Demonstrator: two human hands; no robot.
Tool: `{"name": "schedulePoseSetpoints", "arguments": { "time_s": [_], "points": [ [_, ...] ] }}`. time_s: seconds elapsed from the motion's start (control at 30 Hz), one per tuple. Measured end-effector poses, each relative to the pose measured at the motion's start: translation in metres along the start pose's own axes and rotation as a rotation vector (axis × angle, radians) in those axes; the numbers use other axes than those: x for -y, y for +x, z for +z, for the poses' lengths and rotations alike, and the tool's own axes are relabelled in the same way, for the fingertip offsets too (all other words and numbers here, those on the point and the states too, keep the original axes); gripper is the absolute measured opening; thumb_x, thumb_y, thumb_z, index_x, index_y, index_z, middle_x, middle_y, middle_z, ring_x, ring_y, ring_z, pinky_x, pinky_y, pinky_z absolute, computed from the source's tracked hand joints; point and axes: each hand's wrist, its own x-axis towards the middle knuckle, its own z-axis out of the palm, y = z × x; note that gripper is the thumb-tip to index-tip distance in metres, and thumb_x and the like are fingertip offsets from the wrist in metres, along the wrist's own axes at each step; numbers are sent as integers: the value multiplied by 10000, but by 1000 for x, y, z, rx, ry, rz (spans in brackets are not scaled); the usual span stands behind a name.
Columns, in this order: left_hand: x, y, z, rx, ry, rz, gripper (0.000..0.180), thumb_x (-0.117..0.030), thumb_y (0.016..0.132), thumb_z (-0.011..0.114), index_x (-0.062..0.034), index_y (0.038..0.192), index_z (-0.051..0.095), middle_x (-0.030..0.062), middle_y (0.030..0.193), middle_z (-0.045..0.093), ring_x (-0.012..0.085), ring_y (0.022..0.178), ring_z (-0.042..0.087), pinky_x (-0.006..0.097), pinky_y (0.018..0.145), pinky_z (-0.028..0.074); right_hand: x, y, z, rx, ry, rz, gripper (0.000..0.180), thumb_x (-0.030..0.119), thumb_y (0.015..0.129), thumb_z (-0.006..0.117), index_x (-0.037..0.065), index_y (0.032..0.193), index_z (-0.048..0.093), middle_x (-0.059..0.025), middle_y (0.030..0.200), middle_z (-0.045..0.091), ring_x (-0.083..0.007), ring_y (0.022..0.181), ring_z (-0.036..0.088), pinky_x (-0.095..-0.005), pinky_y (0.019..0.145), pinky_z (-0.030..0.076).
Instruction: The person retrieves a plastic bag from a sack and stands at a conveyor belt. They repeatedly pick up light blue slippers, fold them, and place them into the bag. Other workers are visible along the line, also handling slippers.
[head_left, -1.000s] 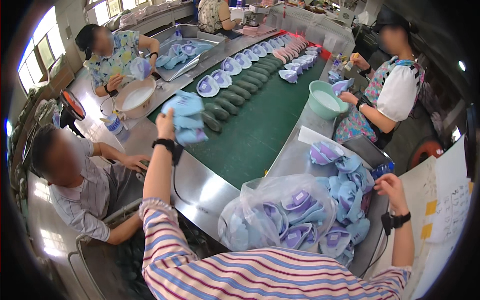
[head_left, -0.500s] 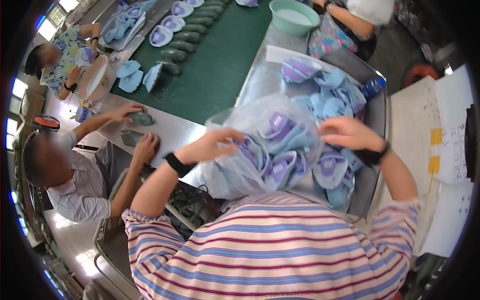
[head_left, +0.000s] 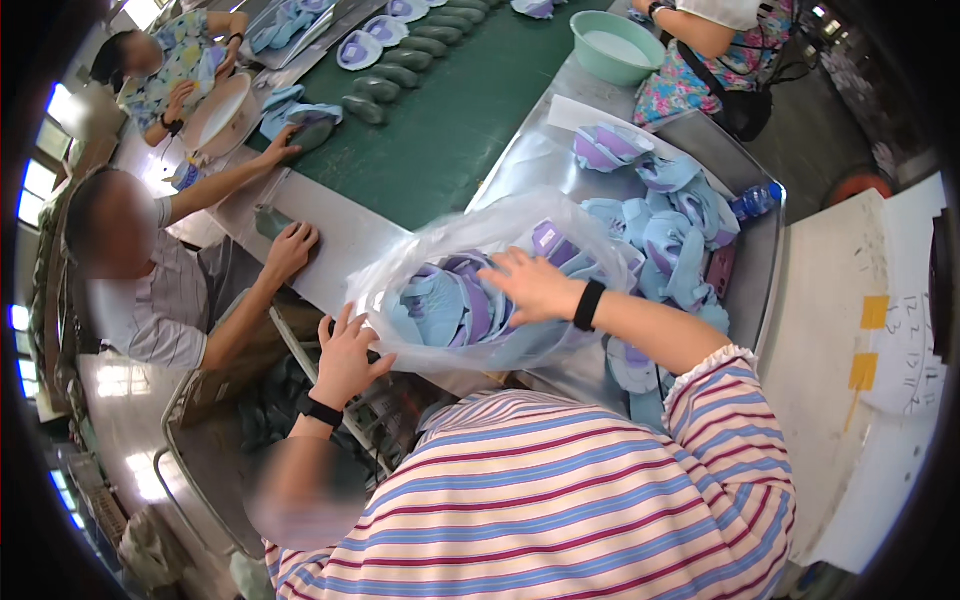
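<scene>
A clear plastic bag [head_left: 575,345] stands with its mouth open in front of me, full of light blue and purple shoe uppers [head_left: 432,305]. At the bag's left rim is my left hand [head_left: 345,358], its fingers spread and touching the plastic. My right hand [head_left: 538,288] reaches into the bag's mouth from the right, palm down over the uppers, fingers apart. Whether its fingertips press on an upper I cannot tell. More loose shoe uppers [head_left: 668,240] lie heaped just right of the bag.
A grey tray [head_left: 762,262] holds the loose uppers and a blue-capped bottle [head_left: 755,201]. Left, a co-worker handles dark green shoe lasts [head_left: 270,221] beside a green conveyor belt [head_left: 440,140]. A mint basin [head_left: 617,50] stands at the far side; a crate [head_left: 190,400] sits lower left.
My right hand has moved left from the bag's right side into its mouth. My left hand has come down to the near left rim. The co-worker's far hand has moved toward the belt.
</scene>
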Motion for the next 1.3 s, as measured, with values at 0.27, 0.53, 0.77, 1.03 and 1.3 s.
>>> {"name": "schedulePoseSetpoints", "arguments": {
  "time_s": [0.27,0.53,0.77,1.03,1.3],
  "points": [
    [25,7,104,-255,-364,-331,797,-338,708,735,46,1287,345,275,1322,367,370,1263,344,391,1047,288,57,69,48,16,-38,-55,992,378,512,833,275,1369,347,-127,1484,140,-495,1215,319,-587,797,466],
    [8,57,140,-270,-864,-141,633,-75,684,637,13,1268,408,221,1329,402,329,1269,363,356,1069,268,-7,31,11,27,-6,196,614,228,680,704,244,1251,481,-186,1236,421,-392,1094,486,-457,855,459],
    [22,65,144,-135,-1608,-292,428,50,685,523,-51,1101,501,141,1221,477,234,1126,453,328,959,354,15,88,49,-368,190,288,408,367,791,592,171,1149,587,-217,1278,450,-419,1184,414,-473,941,384],
    [13,44,131,-336,-646,-275,339,-34,677,632,-26,1009,566,157,1001,529,290,899,554,362,813,451,9,91,28,-27,856,12,419,417,816,611,197,1171,577,-116,1177,564,-291,1249,394,-507,1011,286],
    [73,15,120,-389,-232,-464,132,-62,726,574,-46,826,660,113,911,556,278,868,539,370,752,449,-38,102,69,-155,526,43,197,215,715,644,100,875,639,-83,873,639,-235,881,591,-329,799,444]
  ]
}}
